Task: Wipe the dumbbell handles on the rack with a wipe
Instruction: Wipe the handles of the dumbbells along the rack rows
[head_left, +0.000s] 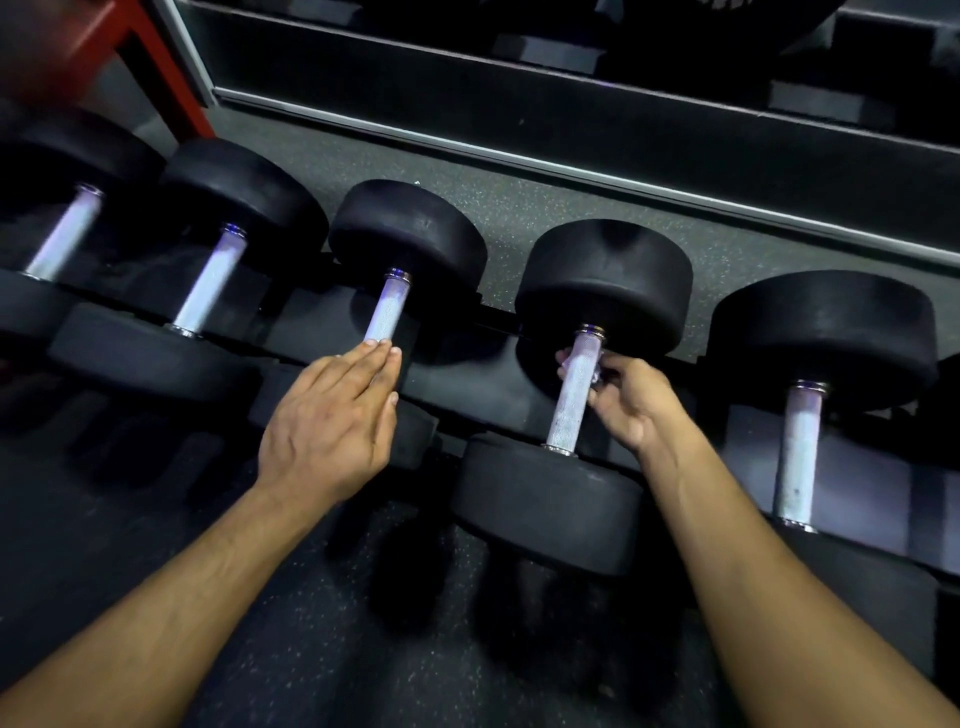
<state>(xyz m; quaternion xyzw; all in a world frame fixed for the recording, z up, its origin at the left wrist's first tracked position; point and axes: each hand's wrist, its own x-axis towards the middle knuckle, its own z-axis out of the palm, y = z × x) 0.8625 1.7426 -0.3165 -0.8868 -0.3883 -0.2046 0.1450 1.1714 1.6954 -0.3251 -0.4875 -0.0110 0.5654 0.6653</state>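
A small crumpled wipe (595, 375) sits pinched against the handle (575, 391) of the fourth dumbbell from the left, near its far end, just below the upper head (605, 283). The right hand (623, 397) curls around that handle, fingertips showing on its left side and the thumb side pressing the wipe on its right, a grip that appears meant to drag the cloth along the knurled steel. The handle's long axis runs from the near head (545, 509) up and slightly right toward the far head, pointing away from the person; the neighbouring handles lie roughly parallel along the rack (311, 322).

Left of that dumbbell, the left hand (332, 426) is flat, fingers straight and together, its fingertips (382, 347) reaching the near end of the third handle (387, 312); it holds nothing, and whether it steadies that dumbbell or merely hovers cannot be told. The hands are well apart, one to each dumbbell.

Right of the wiped dumbbell, a fifth handle (797, 457) shows dull smudges. Beyond the rack lies speckled floor (519, 208), with a red frame (156, 57) to the far left.
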